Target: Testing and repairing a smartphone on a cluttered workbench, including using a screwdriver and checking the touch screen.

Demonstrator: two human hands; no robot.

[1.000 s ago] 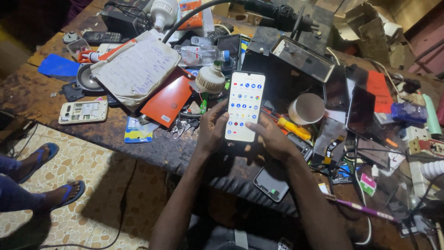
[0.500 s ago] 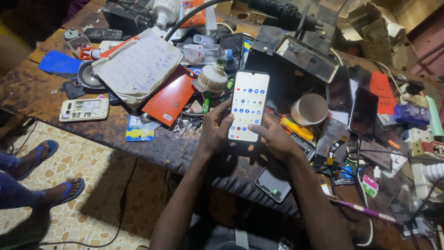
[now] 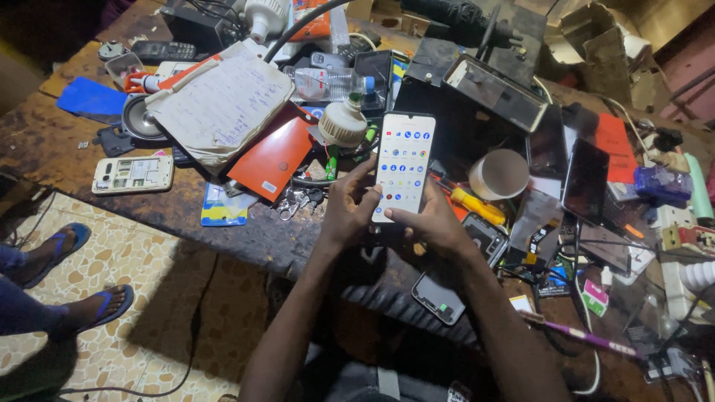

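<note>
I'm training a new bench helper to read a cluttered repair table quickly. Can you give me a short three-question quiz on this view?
1. True or false: the smartphone in the person's hands has a lit screen showing app icons.
2. Which hand has its thumb on the screen? A) left hand B) right hand C) neither
3. Fill in: the yellow-handled screwdriver lies just below the empty ______.

Key:
1. True.
2. B: the right thumb touches the lower part of the screen, while the left hand grips the phone's left edge.
3. Paper cup, which lies tipped on its side among the parts on the workbench.
</note>
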